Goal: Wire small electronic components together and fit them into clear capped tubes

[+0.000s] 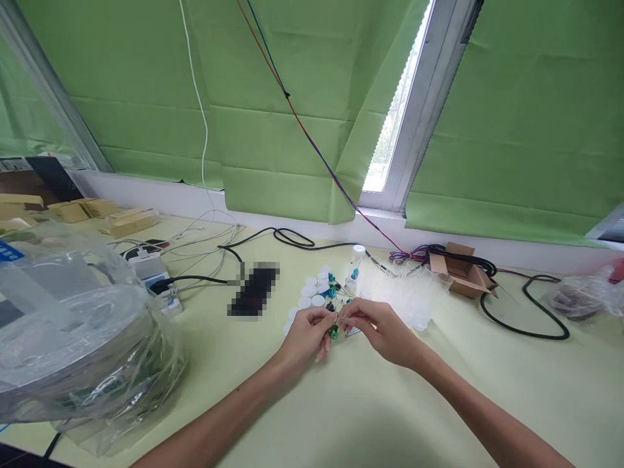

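My left hand (pixel 306 330) and my right hand (pixel 383 330) meet above the table, fingertips almost touching. Thumb and forefinger are pinched on both hands. A small green part (pixel 334 331) shows just under the left fingertips, and the left hand seems to grip it. What the right fingertips pinch is too small to make out. Just beyond the hands lie several small blue and black parts with thin metal leads (pixel 337 286). White round caps (pixel 305 302) are spread to their left. A clear vial with a white cap (pixel 358 250) stands behind, a blue part inside it.
Many clear vials (pixel 400 296) lie heaped on the right, before an open cardboard box (pixel 461 276) and black cables (pixel 524 335). A pixelated dark rectangle (pixel 254 290) and a power strip (pixel 151 270) lie left. A large plastic-wrapped reel (pixel 88 338) fills the near left.
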`<action>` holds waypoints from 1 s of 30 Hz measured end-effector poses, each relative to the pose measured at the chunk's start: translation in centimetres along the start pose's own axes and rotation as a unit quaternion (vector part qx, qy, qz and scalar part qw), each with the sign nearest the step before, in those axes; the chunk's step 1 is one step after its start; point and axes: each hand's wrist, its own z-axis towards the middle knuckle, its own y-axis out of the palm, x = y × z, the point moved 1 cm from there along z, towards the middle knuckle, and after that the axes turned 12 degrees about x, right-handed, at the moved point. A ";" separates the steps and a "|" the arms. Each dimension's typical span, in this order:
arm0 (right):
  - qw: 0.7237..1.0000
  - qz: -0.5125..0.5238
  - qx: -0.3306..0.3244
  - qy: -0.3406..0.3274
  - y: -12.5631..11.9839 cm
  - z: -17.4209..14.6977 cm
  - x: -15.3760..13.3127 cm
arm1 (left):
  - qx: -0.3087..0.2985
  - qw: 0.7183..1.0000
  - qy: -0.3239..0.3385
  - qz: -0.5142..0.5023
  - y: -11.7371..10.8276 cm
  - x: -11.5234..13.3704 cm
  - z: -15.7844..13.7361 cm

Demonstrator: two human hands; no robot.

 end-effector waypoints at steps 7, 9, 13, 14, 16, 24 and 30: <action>1.000 -0.009 -0.003 -0.002 -0.2 0.0 0.0 | -0.023 0.999 -0.024 0.004 -0.2 0.1 -0.1; 1.000 -0.017 -0.002 -0.009 -0.2 0.0 0.0 | -0.028 0.999 -0.026 0.001 -0.2 0.0 0.0; 0.999 -0.034 -0.003 -0.022 -0.3 0.0 -0.1 | -0.032 0.999 -0.029 -0.003 -0.1 0.1 0.0; 0.999 -0.040 -0.005 -0.028 -0.3 0.0 -0.1 | -0.030 0.999 -0.032 -0.002 -0.1 0.1 -0.1; 0.998 -0.052 -0.005 -0.043 -0.4 0.0 -0.2 | -0.029 0.999 -0.036 0.002 -0.1 0.2 -0.1; 0.993 -0.081 0.030 -0.081 0.5 -0.4 0.1 | -0.013 0.999 -0.026 -0.018 -0.1 0.4 -0.2; 0.989 -0.077 0.103 -0.076 1.3 -0.7 0.8 | -0.003 0.997 -0.022 -0.074 0.0 0.3 0.0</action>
